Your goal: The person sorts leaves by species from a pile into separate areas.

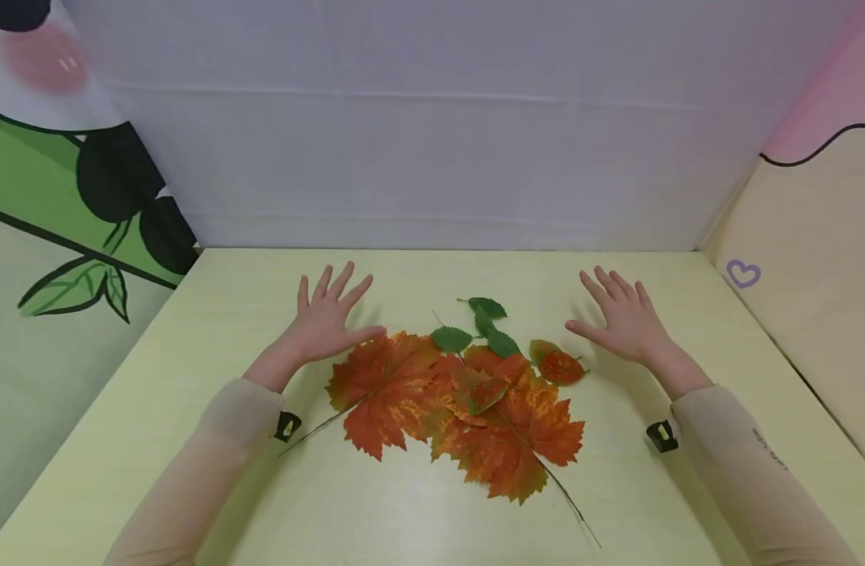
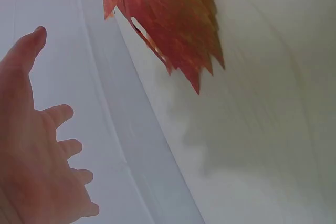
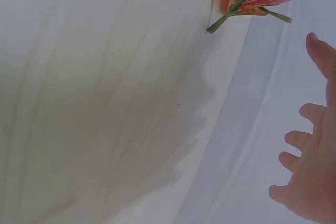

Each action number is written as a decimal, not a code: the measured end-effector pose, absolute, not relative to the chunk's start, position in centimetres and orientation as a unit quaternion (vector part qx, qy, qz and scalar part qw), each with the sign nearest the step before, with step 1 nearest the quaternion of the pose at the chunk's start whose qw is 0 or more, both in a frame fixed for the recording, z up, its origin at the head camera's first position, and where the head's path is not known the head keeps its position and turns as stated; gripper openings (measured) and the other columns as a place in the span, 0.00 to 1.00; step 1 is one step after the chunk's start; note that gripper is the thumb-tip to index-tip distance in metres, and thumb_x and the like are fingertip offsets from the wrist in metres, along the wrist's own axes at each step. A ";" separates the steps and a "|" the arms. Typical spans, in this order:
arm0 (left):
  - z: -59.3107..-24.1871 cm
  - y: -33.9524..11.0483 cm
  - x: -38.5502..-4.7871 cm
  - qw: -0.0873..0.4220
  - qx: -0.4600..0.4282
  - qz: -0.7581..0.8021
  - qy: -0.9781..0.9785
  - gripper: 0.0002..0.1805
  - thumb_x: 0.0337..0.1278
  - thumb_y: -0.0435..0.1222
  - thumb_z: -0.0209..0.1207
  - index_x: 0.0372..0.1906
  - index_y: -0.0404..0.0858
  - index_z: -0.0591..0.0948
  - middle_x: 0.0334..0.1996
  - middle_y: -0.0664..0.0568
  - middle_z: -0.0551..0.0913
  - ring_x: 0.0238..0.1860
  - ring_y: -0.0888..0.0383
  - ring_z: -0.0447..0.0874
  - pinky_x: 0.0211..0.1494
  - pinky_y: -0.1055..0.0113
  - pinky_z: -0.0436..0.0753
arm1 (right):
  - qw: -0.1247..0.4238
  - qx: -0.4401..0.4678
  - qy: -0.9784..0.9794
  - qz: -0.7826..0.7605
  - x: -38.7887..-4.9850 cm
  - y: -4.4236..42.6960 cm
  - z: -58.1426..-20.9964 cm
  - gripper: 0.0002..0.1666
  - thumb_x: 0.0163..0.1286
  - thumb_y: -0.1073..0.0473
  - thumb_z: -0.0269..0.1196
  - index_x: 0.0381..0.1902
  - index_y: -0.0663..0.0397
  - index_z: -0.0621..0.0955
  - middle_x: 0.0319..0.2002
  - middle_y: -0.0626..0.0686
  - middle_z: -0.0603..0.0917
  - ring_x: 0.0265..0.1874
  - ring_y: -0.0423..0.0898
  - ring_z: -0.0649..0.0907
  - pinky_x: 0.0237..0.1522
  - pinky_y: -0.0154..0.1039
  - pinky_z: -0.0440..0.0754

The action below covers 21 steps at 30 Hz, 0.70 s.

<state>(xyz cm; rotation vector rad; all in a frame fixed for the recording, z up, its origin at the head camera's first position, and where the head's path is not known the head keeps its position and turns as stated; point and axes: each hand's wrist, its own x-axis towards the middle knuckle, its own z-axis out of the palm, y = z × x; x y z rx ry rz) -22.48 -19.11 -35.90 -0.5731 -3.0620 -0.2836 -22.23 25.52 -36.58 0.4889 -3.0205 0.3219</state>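
Note:
My left hand [image 1: 326, 324] is raised with fingers spread, left of a pile of artificial leaves. Its thumb overlaps the edge of an orange maple leaf [image 1: 383, 385] in the head view; the left wrist view shows that leaf [image 2: 173, 19] apart from the thumb. My right hand [image 1: 622, 318] hovers on the other side, fingers spread and holding nothing. Nearest to it are small red-green leaves [image 1: 561, 367]. A second large maple leaf [image 1: 524, 440] lies at the pile's right, its stem towards the front. Several small green leaves [image 1: 503, 343] lie at the back.
The pale wooden table [image 1: 376, 519] ends at a white cloth backdrop [image 1: 432, 173]. Side panels stand at the left [image 1: 64, 377] and right [image 1: 815, 314], printed with cartoon shapes. Another small red-green leaf [image 1: 487, 395] rests on top of the pile.

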 end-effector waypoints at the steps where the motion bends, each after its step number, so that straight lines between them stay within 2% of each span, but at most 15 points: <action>1: -35.8 -19.1 -22.4 0.006 -0.183 -0.092 -0.979 0.49 0.48 0.68 0.47 0.71 0.48 0.49 0.72 0.44 0.39 0.70 0.39 0.30 0.62 0.37 0.29 | 0.032 0.161 -0.981 0.105 -22.2 25.4 -36.5 0.50 0.60 0.32 0.53 0.71 0.49 0.49 0.71 0.60 0.48 0.68 0.62 0.48 0.63 0.62 0.39; 9: -35.3 -19.2 -21.6 0.005 -0.194 -0.092 -0.977 0.45 0.51 0.62 0.51 0.70 0.45 0.54 0.71 0.44 0.48 0.70 0.39 0.39 0.65 0.39 0.35 | 0.051 0.193 -0.970 0.141 -21.9 24.3 -36.4 0.47 0.61 0.33 0.53 0.70 0.53 0.55 0.69 0.61 0.55 0.67 0.61 0.55 0.63 0.61 0.45; 13: -35.5 -19.3 -21.3 0.001 -0.205 -0.088 -0.975 0.43 0.52 0.60 0.52 0.69 0.43 0.56 0.69 0.43 0.53 0.69 0.40 0.43 0.66 0.41 0.39 | 0.053 0.209 -0.963 0.158 -21.6 23.6 -36.8 0.45 0.62 0.35 0.53 0.68 0.54 0.58 0.67 0.61 0.60 0.64 0.61 0.60 0.62 0.60 0.51; 17: -35.9 -19.2 -21.0 0.002 -0.210 -0.111 -0.971 0.42 0.52 0.58 0.54 0.67 0.39 0.60 0.67 0.42 0.57 0.68 0.40 0.48 0.66 0.42 0.43 | 0.036 0.204 -0.962 0.176 -21.1 23.0 -37.1 0.43 0.62 0.35 0.53 0.67 0.52 0.61 0.64 0.60 0.65 0.61 0.61 0.65 0.59 0.58 0.60; 21: -36.4 -19.0 -20.9 0.003 -0.214 -0.135 -0.968 0.39 0.53 0.56 0.56 0.65 0.37 0.64 0.67 0.41 0.59 0.68 0.40 0.50 0.66 0.42 0.47 | 0.000 0.189 -0.959 0.210 -20.6 22.5 -37.3 0.41 0.62 0.35 0.53 0.67 0.51 0.62 0.63 0.59 0.67 0.60 0.60 0.68 0.56 0.59 0.64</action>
